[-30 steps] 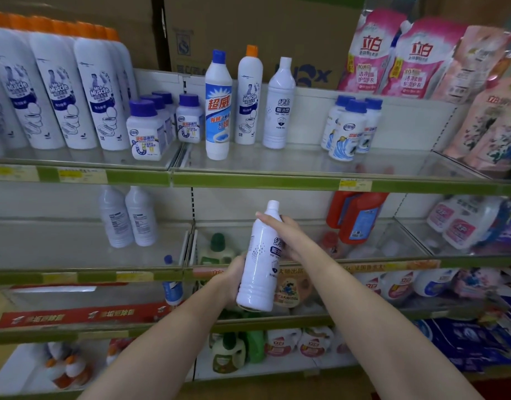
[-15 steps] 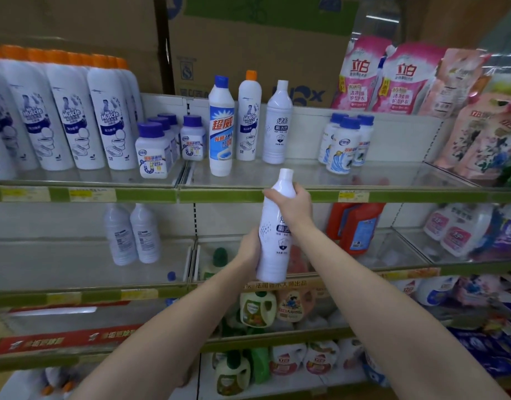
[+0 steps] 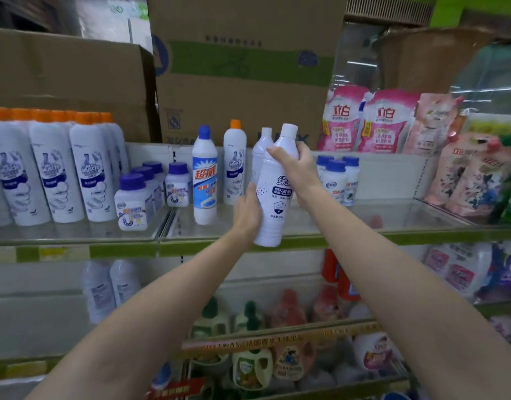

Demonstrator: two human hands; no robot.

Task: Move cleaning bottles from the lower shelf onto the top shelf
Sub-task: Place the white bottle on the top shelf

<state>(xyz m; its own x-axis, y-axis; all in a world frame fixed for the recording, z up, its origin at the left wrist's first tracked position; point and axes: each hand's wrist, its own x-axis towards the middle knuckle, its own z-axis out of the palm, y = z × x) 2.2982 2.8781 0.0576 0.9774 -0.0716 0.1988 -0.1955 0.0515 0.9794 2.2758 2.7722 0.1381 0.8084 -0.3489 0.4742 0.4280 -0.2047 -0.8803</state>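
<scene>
Both hands hold one white bottle [image 3: 273, 194] up in front of the top shelf [image 3: 306, 241], its base level with the shelf's green front edge and not resting on the glass, its white cap tilted slightly to the right. The right hand [image 3: 299, 171] wraps the bottle's shoulder, fingers [image 3: 277, 153] curled across the front just under the neck. The left hand [image 3: 248, 210] grips the lower body from the left side; its fingers go round behind the bottle and are hidden, so how tightly they close cannot be seen, though the thumb appears to lie against the label. Directly behind the held bottle stands a matching white bottle [image 3: 261, 151] on the top shelf, only its neck and left flank showing. To its left stand an orange-capped bottle [image 3: 234, 166] and a blue-capped bottle [image 3: 204, 174], then a cluster of squat purple-lidded jars [image 3: 131, 203] and a row of tall orange-topped white bottles [image 3: 89, 171]. To the right of the hands are small blue-capped bottles [image 3: 336, 183] and pink refill pouches [image 3: 387, 122]. On the lower shelf [image 3: 32, 295], at left, two pale bottles [image 3: 110, 287] stand side by side, blurred. Cardboard boxes [image 3: 242, 67] sit above and behind the top shelf.
</scene>
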